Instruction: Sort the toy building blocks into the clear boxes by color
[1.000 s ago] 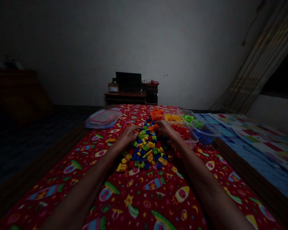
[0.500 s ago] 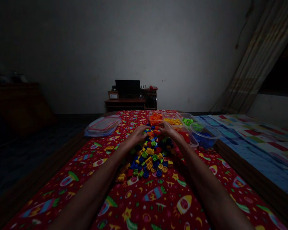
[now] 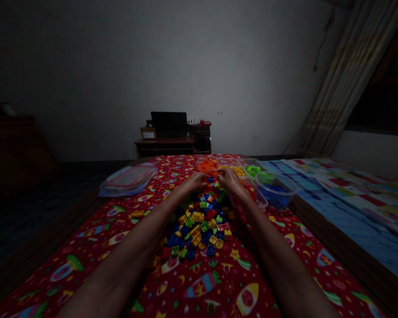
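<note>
A heap of small toy building bricks (image 3: 197, 216) in yellow, blue, green, red and orange lies on the red cloth. At its far end my left hand (image 3: 196, 180) points inward with its fingers drawn together. Opposite it, my right hand (image 3: 230, 180) has its fingers bent down close to the left fingertips. Something orange shows between the two hands; dim light hides whether either one grips it. Just beyond the fingertips is the divided clear tray (image 3: 263, 199), where orange bricks (image 3: 207, 165), yellow bricks (image 3: 237, 170) and green bricks (image 3: 253, 171) sit in separate compartments.
A round clear tub (image 3: 293, 191) with blue bricks (image 3: 276, 194) stands right of the tray. Stacked clear lids (image 3: 129, 179) lie on the left of the red patterned cloth (image 3: 199, 282). A desk with a dark monitor (image 3: 170, 123) is against the wall.
Both hands have shifted from above the heap slightly toward the tray's orange compartment, and their fingertips have come closer together. The whole view has swung a little to the right.
</note>
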Tool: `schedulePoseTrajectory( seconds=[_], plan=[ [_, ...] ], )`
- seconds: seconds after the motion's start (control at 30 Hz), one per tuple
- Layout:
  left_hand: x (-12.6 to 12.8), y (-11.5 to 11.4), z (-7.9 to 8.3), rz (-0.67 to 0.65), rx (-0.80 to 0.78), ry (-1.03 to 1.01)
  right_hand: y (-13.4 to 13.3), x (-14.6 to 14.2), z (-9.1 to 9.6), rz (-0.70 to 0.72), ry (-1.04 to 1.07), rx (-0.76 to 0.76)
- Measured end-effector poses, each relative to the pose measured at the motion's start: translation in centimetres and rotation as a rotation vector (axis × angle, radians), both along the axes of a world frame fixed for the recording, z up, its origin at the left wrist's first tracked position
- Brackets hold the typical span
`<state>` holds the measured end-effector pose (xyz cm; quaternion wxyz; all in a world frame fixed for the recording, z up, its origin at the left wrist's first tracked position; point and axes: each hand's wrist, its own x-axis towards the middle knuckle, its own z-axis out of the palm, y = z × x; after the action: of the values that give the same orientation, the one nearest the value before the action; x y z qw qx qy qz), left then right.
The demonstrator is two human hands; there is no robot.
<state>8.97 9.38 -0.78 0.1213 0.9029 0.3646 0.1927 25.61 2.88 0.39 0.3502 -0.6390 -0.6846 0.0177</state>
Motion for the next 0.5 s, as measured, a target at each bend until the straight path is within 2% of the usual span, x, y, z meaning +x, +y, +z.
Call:
schedulePoseTrajectory(
  seconds=[0.1, 0.27, 0.37, 0.5],
  plan=[
    [0.9, 0.5, -0.3, -0.013, -0.070, 0.077, 0.0, 0.4, 0.0, -0.001, -0.004, 0.005],
    [0.1, 0.4, -0.4, 0.048, -0.045, 0.003, 0.0, 0.4, 0.2, 0.028, -0.004, -0.021],
    [-0.8, -0.2, -0.1, 0.151, -0.099, -0.194, -0.2, 0.0, 0.8, 0.029, 0.006, -0.004],
    [-1.2, -1.7, -0.1, 0.176, -0.445, -0.628, -0.7, -1.1, 1.5, 0.104, 0.084, 0.066]
  ],
)
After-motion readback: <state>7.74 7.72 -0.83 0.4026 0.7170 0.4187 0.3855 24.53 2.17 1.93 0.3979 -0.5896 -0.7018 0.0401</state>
